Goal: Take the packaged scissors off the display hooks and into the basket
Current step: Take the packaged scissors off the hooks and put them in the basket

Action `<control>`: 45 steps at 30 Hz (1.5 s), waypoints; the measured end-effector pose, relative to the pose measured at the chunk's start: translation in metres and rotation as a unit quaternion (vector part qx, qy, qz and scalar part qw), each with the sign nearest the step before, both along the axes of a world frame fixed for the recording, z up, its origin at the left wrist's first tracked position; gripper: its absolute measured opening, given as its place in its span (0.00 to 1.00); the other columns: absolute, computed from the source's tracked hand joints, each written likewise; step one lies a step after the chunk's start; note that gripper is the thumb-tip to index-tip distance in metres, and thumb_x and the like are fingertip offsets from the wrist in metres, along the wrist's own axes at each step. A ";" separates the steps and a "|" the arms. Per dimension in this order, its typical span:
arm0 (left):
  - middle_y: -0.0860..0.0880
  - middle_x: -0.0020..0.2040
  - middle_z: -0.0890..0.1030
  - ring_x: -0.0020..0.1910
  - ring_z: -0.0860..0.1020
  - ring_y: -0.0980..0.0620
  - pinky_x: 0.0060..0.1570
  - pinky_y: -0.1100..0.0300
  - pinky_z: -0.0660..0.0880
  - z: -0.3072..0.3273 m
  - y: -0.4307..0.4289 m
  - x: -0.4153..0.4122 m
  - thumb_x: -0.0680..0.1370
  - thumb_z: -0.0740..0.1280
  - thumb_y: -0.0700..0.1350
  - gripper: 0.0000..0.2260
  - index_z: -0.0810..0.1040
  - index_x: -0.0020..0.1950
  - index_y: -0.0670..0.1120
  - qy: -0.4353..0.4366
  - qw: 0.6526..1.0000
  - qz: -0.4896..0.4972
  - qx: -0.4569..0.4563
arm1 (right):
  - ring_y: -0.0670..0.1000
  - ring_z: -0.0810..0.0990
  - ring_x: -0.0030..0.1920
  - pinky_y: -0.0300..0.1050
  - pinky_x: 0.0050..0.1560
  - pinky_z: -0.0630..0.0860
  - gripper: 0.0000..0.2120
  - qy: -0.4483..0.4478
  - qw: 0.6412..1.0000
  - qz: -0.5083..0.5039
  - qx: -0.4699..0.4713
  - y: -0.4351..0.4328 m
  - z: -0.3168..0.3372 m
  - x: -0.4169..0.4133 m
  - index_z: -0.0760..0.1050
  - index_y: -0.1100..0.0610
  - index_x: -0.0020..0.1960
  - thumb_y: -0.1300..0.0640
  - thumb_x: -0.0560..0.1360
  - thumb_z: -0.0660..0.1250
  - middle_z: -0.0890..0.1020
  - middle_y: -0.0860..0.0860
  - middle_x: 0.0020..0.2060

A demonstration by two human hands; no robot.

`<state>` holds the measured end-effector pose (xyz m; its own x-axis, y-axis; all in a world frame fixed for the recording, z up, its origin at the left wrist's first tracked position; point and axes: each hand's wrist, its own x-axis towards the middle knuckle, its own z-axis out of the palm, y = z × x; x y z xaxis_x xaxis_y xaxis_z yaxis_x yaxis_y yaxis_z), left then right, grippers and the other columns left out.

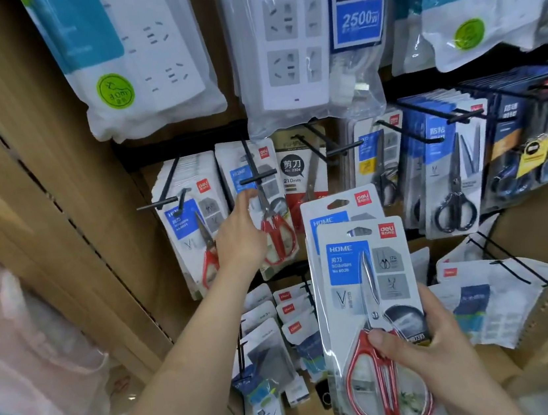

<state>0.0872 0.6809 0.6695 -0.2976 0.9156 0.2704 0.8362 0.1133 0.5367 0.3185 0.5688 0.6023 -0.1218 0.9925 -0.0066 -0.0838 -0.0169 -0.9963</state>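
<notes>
My right hand [432,353] grips two stacked packs of red-handled scissors [365,285], thumb across the front pack's handles, held low in front of the display. My left hand [240,235] reaches up to a hanging pack of red-handled scissors [274,221] on a black hook [255,175], fingers on the pack's left edge. Whether it grips the pack I cannot tell. Another stack of red-handled scissors packs [195,224] hangs on the hook to its left. No basket is in view.
Black-handled scissors packs [449,185] hang to the right on more hooks. Bagged power strips [283,44] hang above. Small packaged goods [290,326] fill the rows below. A beige upright panel [56,185] borders the display on the left.
</notes>
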 end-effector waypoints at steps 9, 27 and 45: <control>0.61 0.49 0.83 0.49 0.81 0.59 0.50 0.56 0.80 -0.022 -0.089 0.035 0.82 0.61 0.42 0.14 0.78 0.61 0.59 -0.182 0.980 -0.065 0.038 | 0.51 0.86 0.50 0.50 0.49 0.83 0.29 0.038 0.999 -0.017 0.006 0.001 0.004 -0.002 0.77 0.51 0.60 0.59 0.59 0.78 0.87 0.50 0.49; 0.52 0.43 0.85 0.43 0.84 0.55 0.42 0.57 0.82 -0.045 -0.138 0.050 0.76 0.67 0.54 0.08 0.76 0.51 0.52 -0.435 0.900 -0.002 0.040 | 0.42 0.83 0.46 0.29 0.43 0.76 0.06 0.023 0.994 -0.100 0.048 0.002 -0.011 -0.026 0.79 0.50 0.52 0.57 0.78 0.65 0.86 0.44 0.45; 0.51 0.41 0.86 0.41 0.86 0.49 0.40 0.49 0.82 -0.032 -0.137 0.020 0.77 0.67 0.47 0.06 0.75 0.52 0.50 -0.459 0.881 0.007 0.113 | 0.42 0.84 0.44 0.31 0.40 0.78 0.10 0.009 0.995 -0.095 0.019 0.003 -0.002 -0.009 0.77 0.55 0.51 0.66 0.73 0.71 0.86 0.44 0.44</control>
<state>0.1074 0.5443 0.6372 -0.4966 0.8639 0.0846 0.0372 -0.0762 0.9964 0.3099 0.5720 0.6000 0.0679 0.9972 0.0312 -0.0991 0.0378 -0.9944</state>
